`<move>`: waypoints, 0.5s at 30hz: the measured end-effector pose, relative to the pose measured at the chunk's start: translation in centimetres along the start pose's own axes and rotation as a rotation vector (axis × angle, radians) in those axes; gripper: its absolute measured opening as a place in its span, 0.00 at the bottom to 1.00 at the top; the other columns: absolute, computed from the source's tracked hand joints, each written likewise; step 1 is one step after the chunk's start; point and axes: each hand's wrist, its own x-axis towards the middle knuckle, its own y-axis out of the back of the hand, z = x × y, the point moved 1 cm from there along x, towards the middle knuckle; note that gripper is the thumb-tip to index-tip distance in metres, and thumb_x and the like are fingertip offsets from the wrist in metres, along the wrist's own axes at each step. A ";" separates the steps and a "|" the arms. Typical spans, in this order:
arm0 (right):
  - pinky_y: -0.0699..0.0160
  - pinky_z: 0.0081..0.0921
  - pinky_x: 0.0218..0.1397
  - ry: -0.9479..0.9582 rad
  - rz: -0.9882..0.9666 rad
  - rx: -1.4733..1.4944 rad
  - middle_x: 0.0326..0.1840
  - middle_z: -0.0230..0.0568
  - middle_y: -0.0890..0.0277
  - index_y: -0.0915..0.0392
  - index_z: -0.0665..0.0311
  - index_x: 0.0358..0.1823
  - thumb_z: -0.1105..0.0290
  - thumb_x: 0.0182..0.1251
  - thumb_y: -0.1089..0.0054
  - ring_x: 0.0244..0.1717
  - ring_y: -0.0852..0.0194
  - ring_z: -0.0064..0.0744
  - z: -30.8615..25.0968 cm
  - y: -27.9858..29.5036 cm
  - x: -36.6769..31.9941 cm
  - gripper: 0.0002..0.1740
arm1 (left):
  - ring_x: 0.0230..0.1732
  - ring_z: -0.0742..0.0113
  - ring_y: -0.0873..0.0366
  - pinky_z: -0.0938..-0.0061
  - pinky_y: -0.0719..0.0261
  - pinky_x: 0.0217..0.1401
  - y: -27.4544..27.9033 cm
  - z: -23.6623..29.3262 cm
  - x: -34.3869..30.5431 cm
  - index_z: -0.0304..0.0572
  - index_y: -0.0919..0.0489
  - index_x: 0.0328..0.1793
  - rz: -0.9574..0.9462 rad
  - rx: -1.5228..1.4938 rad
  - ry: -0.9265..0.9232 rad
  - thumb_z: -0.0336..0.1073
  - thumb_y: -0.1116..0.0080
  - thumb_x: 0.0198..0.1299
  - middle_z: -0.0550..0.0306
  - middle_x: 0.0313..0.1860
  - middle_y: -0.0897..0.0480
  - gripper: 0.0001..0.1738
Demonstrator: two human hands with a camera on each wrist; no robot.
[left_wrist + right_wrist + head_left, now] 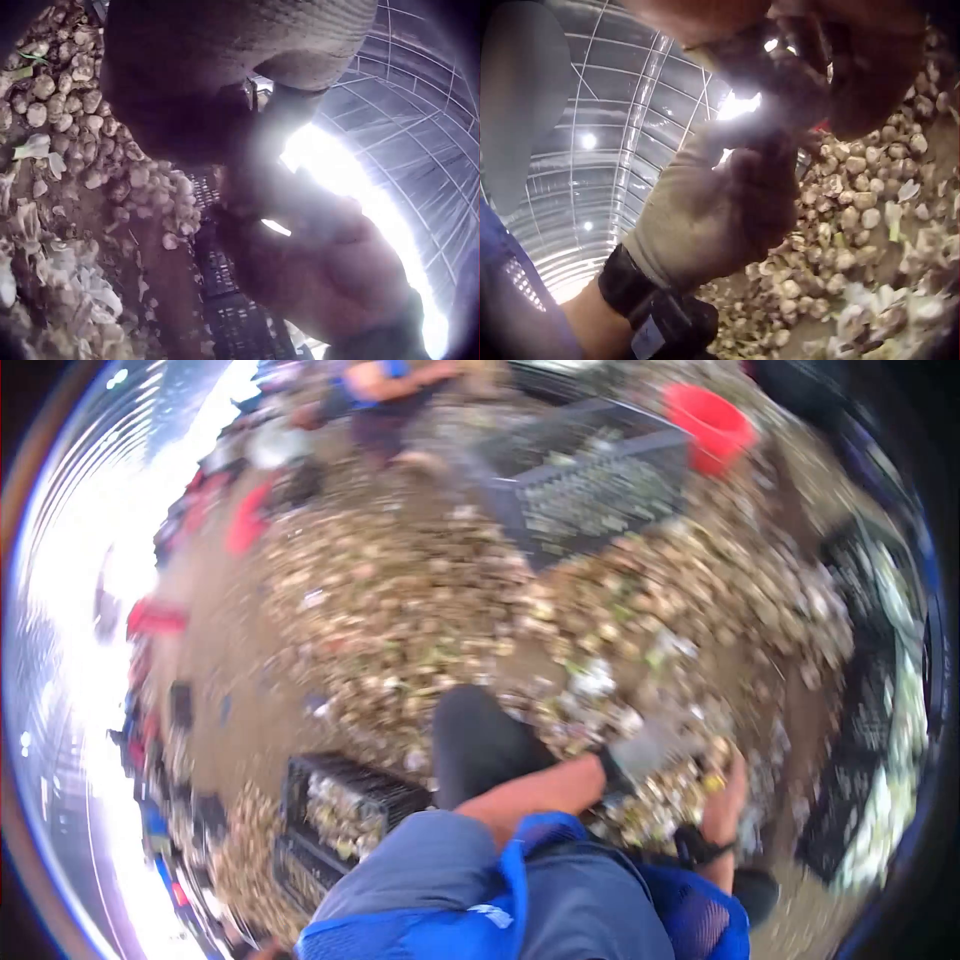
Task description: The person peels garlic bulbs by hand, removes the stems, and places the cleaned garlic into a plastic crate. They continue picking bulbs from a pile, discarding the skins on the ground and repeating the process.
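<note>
My left hand point(655, 750), in a pale grey glove, meets my bare right hand point(730, 795) low over a pile of garlic bulbs point(655, 800). In the right wrist view the gloved fingers point(742, 187) curl in toward a shadowed, roundish thing point(784, 71) like a garlic bulb, between the hands. The bare right hand point(877, 56) bends over it from the other side. Deep shade and glare cover both sets of fingertips in the left wrist view, so I cannot tell what the right one holds.
Garlic bulbs point(400, 595) spread over the ground ahead. A black crate point(600, 525) and a red bucket point(708, 430) stand beyond. Another crate point(365, 785) sits by my left leg, and dark crates point(850, 730) line the right. Loose white skins point(870, 315) lie nearby. Another person point(385, 385) is ahead.
</note>
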 end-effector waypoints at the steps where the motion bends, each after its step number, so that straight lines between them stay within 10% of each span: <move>1: 0.19 0.28 0.59 -0.085 -0.031 0.051 0.60 0.41 0.20 0.27 0.72 0.69 0.76 0.77 0.45 0.58 0.20 0.31 -1.2 -0.2 -0.3 0.22 | 0.54 0.64 0.19 0.66 0.19 0.56 2.4 3.7 -0.5 0.42 0.16 0.55 -0.186 -0.235 0.178 0.48 0.31 0.65 0.55 0.46 0.15 0.20; 2: 0.19 0.28 0.57 -0.057 -0.102 0.094 0.59 0.40 0.20 0.27 0.72 0.69 0.75 0.78 0.45 0.55 0.20 0.29 -3.4 -0.4 -1.1 0.21 | 0.54 0.66 0.19 0.68 0.19 0.56 3.3 5.1 -1.5 0.40 0.17 0.56 -0.240 -0.412 0.265 0.46 0.29 0.63 0.53 0.48 0.15 0.22; 6: 0.14 0.28 0.52 -0.272 -0.151 0.621 0.60 0.39 0.17 0.25 0.68 0.68 0.61 0.82 0.46 0.54 0.16 0.34 -1.3 0.2 -3.3 0.23 | 0.58 0.59 0.19 0.62 0.22 0.64 0.6 0.7 -3.8 0.41 0.22 0.68 0.171 0.209 -0.414 0.44 0.28 0.57 0.47 0.59 0.18 0.33; 9: 0.13 0.24 0.42 -0.352 -0.143 0.592 0.48 0.37 0.18 0.26 0.66 0.68 0.64 0.83 0.48 0.42 0.16 0.27 -1.9 -1.4 -5.0 0.20 | 0.52 0.55 0.18 0.61 0.21 0.58 0.9 2.1 -5.8 0.41 0.22 0.67 -0.150 -0.143 -0.150 0.46 0.27 0.56 0.46 0.49 0.18 0.34; 15: 0.30 0.19 0.30 -0.161 -0.083 -0.018 0.37 0.28 0.24 0.25 0.65 0.61 0.60 0.80 0.42 0.31 0.29 0.16 -4.5 -1.7 -5.7 0.18 | 0.44 0.46 0.18 0.58 0.21 0.48 2.3 2.1 -8.4 0.39 0.19 0.60 0.004 0.079 -0.111 0.46 0.25 0.52 0.48 0.38 0.19 0.31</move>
